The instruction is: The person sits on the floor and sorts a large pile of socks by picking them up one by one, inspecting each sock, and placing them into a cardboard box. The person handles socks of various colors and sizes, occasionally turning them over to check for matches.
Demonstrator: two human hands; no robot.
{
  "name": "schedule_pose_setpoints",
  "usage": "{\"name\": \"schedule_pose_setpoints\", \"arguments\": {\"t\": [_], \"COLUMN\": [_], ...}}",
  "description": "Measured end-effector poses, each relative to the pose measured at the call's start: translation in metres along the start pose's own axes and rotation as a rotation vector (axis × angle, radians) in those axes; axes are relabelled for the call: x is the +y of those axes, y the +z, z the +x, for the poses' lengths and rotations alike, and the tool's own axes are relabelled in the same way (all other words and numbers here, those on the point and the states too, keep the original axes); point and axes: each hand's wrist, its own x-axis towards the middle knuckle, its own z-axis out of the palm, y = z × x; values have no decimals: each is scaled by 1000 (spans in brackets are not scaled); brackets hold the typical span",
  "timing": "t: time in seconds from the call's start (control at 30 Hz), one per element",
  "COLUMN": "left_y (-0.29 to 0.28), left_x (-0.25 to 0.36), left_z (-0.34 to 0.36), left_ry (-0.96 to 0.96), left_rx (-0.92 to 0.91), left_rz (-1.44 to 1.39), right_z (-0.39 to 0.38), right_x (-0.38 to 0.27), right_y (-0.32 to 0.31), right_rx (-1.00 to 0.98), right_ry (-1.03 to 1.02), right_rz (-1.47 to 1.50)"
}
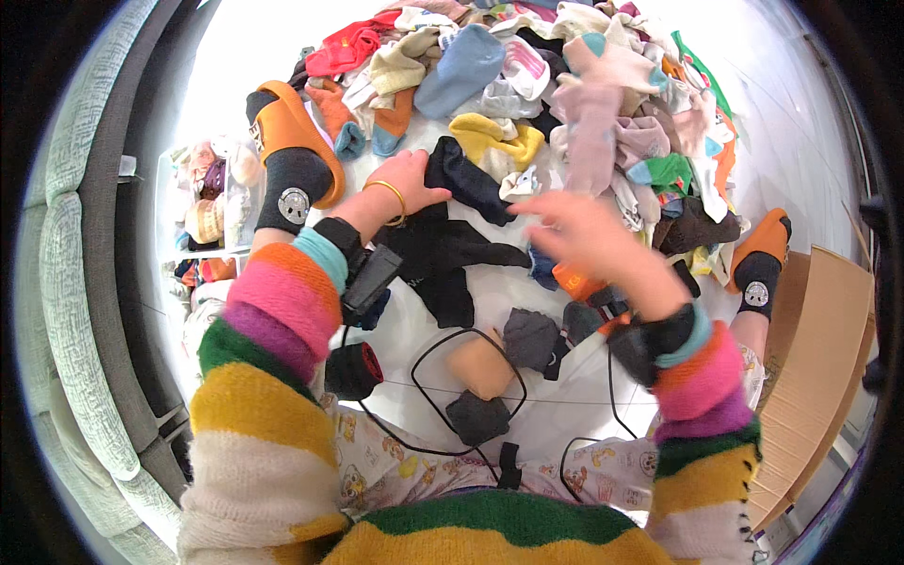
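A black sock [463, 181] lies stretched out on the floor in front of me. My left hand [403, 186] is at its left end, thumb and fingers apart, with the fingertips close against the cloth. My right hand [576, 234], blurred by motion, hovers by the sock's other end with its fingers stretched out; I see nothing in it. Below the two hands, more black socks [438, 247] lie spread over one another. Nearer my lap are small folded bundles: a dark grey one [532, 339], a peach one [480, 367], a charcoal one [477, 417] and a black one with a red rim [354, 370].
A large heap of mixed socks [471, 71] spreads across the far side. My feet in orange slippers [306, 141] flank it. At left stand a clear container [174, 202] and a grey sofa [80, 330]; at right, a cardboard box [815, 377]. Black cables [414, 447] cross my lap.
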Motion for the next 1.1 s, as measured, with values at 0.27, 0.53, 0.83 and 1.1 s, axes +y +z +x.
{"name": "schedule_pose_setpoints", "arguments": {"t": [0.27,0.53,0.83,1.1], "left_y": [-34,-97,-127,-56], "left_x": [-35,-13,15,70], "left_z": [-21,-74,-148,-242], "left_ry": [-261,-133,121,227], "left_rx": [-69,11,53,-79], "left_rz": [-1266,-1814,-1696,-1099], "right_z": [26,-26,-92,-218], "right_x": [14,-28,-70,-92], "right_y": [51,-31,-36,-38], "right_rx": [328,524,684,544], "right_ry": [491,321,169,246], "right_rz": [350,1062,1020,1106]}}
